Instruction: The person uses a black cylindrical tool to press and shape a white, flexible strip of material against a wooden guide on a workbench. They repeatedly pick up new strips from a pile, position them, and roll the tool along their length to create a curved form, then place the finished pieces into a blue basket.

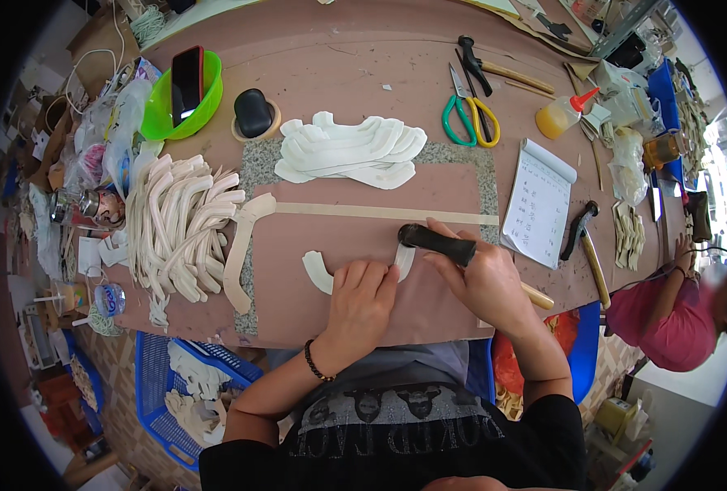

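In the head view, we see a curved white strip (318,272) near the middle of the worktop's (339,69) near edge. The left hand (363,297) lies flat over it (hiding its middle), fingers extended. The right hand (488,282) is clasped around a hammer (439,244), whose black head overlaps the strip's right end; contact we cannot tell. Toward the left edge we note heaped pale strips (182,221).

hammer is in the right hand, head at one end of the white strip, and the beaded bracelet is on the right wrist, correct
Not quite: the head view shows the beaded bracelet on the left wrist. The hammer is in the right hand, head at one end of the white strip.
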Action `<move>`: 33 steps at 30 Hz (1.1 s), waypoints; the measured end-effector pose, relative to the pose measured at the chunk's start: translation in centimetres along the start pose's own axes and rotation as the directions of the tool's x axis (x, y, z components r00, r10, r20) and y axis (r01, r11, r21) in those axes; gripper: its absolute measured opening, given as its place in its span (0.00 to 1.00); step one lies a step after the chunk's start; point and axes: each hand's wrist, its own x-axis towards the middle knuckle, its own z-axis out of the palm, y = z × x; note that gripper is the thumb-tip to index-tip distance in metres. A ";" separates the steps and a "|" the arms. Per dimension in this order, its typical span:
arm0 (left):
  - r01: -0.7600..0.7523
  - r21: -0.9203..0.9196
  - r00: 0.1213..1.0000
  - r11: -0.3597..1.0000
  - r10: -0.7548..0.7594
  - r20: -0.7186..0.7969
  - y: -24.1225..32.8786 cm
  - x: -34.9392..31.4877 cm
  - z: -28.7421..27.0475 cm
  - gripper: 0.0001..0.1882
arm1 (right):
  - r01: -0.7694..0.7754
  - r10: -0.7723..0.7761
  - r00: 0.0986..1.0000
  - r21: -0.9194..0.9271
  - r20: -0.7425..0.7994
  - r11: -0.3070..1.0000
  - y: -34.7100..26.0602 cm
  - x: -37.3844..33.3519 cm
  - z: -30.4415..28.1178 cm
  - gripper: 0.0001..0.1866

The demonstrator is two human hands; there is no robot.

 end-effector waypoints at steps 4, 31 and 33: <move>-0.059 -0.011 0.998 0.998 0.059 0.013 -0.7 0.1 -0.5 0.12 | 0.117 -0.115 0.992 0.039 -0.060 0.992 0.0 -0.6 0.1 0.29; 0.075 -0.204 0.997 0.976 -0.071 0.025 0.7 2.2 1.7 0.10 | 0.076 -0.050 0.963 0.089 -0.264 0.993 1.5 -1.3 -0.3 0.29; 0.052 -0.079 0.998 0.996 -0.048 0.048 1.0 2.3 1.9 0.11 | 0.034 -0.026 0.987 0.048 -0.161 0.998 1.5 -1.6 -0.6 0.28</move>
